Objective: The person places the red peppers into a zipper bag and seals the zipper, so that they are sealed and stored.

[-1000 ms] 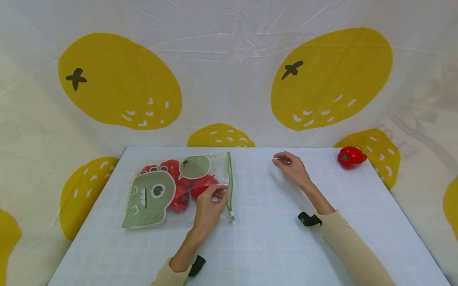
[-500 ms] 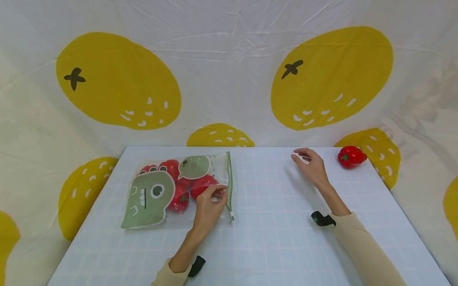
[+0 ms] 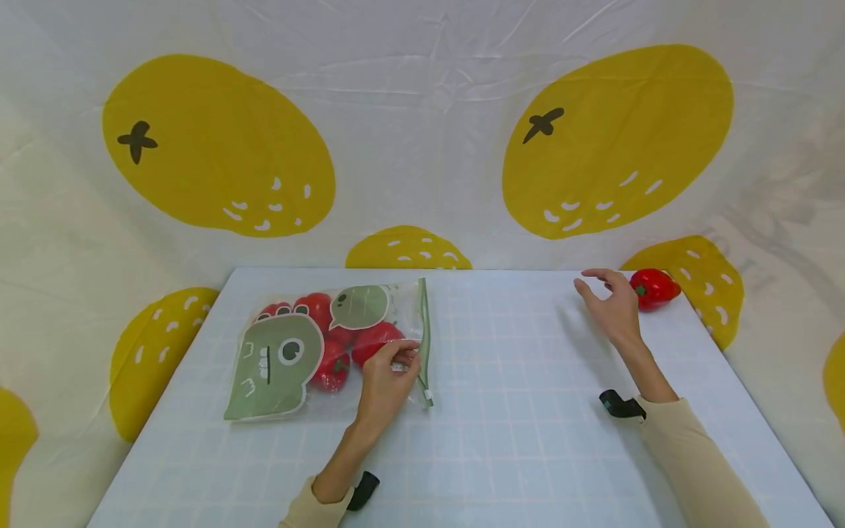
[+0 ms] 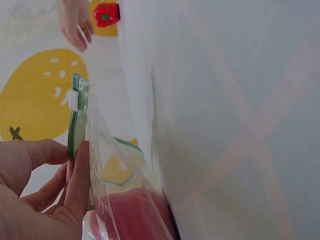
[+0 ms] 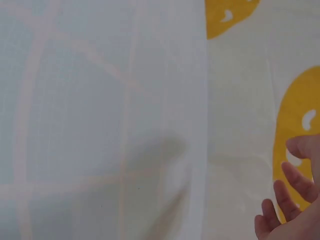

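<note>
A clear zip bag (image 3: 277, 374) with a green dinosaur print lies on the left of the table, several red bell peppers (image 3: 330, 370) inside. My left hand (image 3: 388, 381) pinches the bag's green zip edge between thumb and fingers; a white slider (image 4: 74, 100) shows on that edge in the left wrist view. My right hand (image 3: 612, 306) is in the air at the far right, fingers apart and loosely bent, holding nothing. Just right of it, a single red bell pepper (image 3: 655, 289) sits at the table's back right corner, partly overlapped by the hand in the head view.
The table (image 3: 515, 455) has a pale checked cover. Behind it and at both sides hangs a white cloth (image 3: 422, 147) printed with large yellow fruit. Each wrist wears a black camera mount (image 3: 622, 405).
My right hand has moved right across the back of the table, up to beside the lone bell pepper. The left hand and the bag have stayed put.
</note>
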`<state>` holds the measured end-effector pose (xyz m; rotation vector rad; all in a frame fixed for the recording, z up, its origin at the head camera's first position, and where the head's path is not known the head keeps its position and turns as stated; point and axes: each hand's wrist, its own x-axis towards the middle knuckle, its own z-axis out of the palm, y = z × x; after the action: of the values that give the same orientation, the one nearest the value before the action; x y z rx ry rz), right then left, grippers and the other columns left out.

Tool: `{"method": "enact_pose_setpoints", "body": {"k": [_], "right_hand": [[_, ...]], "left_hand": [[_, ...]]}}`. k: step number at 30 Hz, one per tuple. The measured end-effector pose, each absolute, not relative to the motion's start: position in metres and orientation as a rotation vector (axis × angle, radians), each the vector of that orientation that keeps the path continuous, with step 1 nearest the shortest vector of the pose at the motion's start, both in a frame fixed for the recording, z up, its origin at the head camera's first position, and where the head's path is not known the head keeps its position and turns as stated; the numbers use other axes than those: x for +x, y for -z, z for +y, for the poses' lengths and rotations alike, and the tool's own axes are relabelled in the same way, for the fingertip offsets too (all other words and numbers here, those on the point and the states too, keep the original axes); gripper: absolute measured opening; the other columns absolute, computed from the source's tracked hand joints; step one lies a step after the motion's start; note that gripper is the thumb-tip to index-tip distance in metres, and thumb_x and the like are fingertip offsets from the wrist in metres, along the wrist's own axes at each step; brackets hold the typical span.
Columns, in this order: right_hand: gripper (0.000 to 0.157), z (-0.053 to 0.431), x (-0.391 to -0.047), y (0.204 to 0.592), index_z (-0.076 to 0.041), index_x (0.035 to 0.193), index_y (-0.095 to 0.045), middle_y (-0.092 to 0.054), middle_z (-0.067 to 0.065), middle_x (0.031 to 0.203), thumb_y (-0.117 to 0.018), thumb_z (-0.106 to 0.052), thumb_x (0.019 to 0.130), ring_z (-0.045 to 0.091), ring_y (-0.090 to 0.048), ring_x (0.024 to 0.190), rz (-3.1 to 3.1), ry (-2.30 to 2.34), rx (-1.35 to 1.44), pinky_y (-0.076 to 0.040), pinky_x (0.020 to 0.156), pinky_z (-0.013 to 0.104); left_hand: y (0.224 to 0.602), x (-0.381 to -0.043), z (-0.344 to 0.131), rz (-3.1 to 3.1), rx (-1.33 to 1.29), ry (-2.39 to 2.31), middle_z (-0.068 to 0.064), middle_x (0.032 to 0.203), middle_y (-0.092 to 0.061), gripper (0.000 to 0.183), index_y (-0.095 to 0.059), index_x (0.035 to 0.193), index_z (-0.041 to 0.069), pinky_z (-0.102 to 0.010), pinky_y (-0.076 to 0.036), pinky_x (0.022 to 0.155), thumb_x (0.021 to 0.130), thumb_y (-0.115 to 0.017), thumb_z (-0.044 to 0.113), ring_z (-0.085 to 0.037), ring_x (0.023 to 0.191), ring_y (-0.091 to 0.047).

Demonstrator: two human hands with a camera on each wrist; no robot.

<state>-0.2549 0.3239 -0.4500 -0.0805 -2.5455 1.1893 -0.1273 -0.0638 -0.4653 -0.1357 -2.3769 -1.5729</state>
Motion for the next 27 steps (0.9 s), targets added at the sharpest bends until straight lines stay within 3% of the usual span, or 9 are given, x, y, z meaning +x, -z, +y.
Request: {"method": "enact_pose_setpoints", "body": {"k": [11,21,27], "right_hand": [[0.046,0.354,-0.250,0.448,-0.002,0.135,-0.060,-0.051,0.023,0.140,-0.063,-0.033,0.101,0.040,-0.041,0.131,-2.497,-1.093,-0.203,-0.039,0.111,0.061],[0.054,0.379,-0.249,0.453,-0.003,0.146,-0.047,-0.037,0.024,0.152,-0.064,-0.026,0.100,0.038,-0.030,0.144,-2.516,-1.006,-0.313,-0.043,0.106,0.066],[0.060,0.392,-0.251,0.458,-0.002,0.150,-0.041,-0.030,0.022,0.158,-0.065,-0.023,0.100,0.037,-0.022,0.149,-2.536,-0.990,-0.328,-0.040,0.108,0.068]], "left_hand": [[0.464,-0.127,-0.063,-2.395,-0.125,1.561,-0.007,0.099,-0.075,0.027,-0.075,0.112,0.004,-0.021,-0.059,0.073,0.086,-0.081,0.003,-0.019,0.084,-0.071],[0.466,-0.128,-0.064,-2.400,-0.130,1.580,-0.007,0.100,-0.075,0.025,-0.075,0.112,0.005,-0.020,-0.059,0.074,0.088,-0.080,0.004,-0.019,0.085,-0.071],[0.467,-0.128,-0.065,-2.393,-0.136,1.593,-0.006,0.099,-0.074,0.025,-0.075,0.112,0.004,-0.020,-0.059,0.074,0.087,-0.080,0.004,-0.019,0.085,-0.070]]}}
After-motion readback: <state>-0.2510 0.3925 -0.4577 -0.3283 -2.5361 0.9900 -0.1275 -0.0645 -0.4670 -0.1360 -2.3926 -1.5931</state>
